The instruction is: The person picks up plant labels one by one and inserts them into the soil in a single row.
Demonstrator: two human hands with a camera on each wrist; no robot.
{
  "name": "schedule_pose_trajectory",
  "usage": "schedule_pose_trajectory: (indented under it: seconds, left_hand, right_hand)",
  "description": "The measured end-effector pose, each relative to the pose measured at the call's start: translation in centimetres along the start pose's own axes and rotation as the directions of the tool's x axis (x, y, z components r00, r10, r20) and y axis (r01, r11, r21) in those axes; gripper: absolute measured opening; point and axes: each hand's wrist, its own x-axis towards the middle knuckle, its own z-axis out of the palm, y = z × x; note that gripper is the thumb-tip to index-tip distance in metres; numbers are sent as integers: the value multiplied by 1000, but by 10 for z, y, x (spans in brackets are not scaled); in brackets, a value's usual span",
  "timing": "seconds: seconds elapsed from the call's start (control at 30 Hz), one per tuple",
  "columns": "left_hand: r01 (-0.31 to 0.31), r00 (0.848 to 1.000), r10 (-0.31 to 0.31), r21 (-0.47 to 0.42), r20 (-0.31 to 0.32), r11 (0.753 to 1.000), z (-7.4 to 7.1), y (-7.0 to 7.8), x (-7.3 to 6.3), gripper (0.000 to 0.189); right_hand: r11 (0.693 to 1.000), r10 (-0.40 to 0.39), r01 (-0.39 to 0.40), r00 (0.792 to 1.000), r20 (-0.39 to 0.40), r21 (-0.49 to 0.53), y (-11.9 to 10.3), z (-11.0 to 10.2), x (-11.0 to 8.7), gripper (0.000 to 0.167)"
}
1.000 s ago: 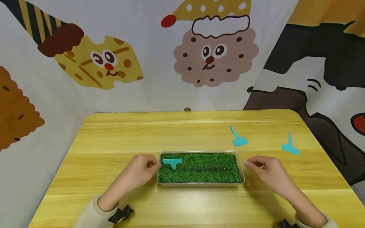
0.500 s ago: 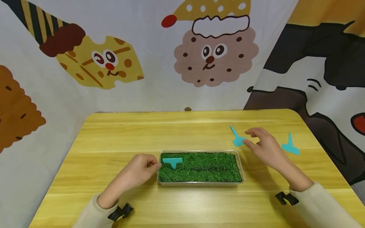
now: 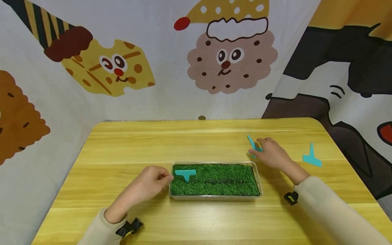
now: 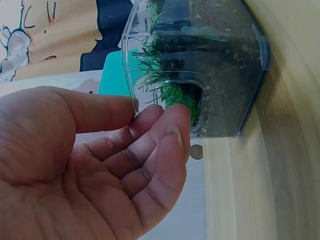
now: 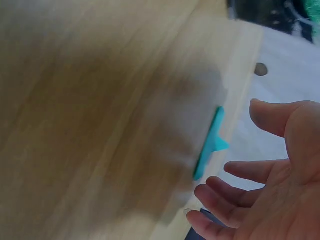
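A clear plastic box [image 3: 214, 198] filled with green artificial grass [image 3: 226, 189] sits mid-table. One turquoise T-shaped plant label [image 3: 186, 172] stands in its grass at the left. At the box's left end, my left hand [image 3: 152, 180] has its thumb and curled fingers at the rim, pinching it. My right hand [image 3: 271, 153] is over a second turquoise plant label [image 3: 250, 140] behind the box and partly covers it. In the right wrist view, the thumb and fingers are spread, with that label just beyond the fingertips.
A third turquoise plant label [image 3: 311, 159] lies at the right of the wooden table [image 3: 171, 143]. Cloth with cartoon prints [image 3: 171, 102] hangs behind the table's back edge. A slit runs along the middle of the grass.
My right hand has moved from the box's right end up and back, then left over the second plant label. My left hand stays at the box's left end.
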Motion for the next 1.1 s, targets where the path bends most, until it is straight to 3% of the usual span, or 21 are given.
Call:
schedule_pose_trajectory:
  seconds: [0.33,0.63,0.87,1.1]
  left_hand:
    - [46,999,-46,-24,22,999,1,1,0,29]
    - [44,999,-44,-26,20,999,2,0,0,30]
    - [51,998,-50,-45,30,998,3,0,0,32]
    - [55,998,-53,-48,29,997,2,0,0,31]
  right_hand:
    - [998,-13,13,1000,10,-66,10,2,8,55]
    - [992,-123,123,992,21,-14,26,-7,6,43]
    - [970,-245,245,969,41,-4,40,-13,4,37]
    - [957,-288,289,956,55,-1,50,-18,4,37]
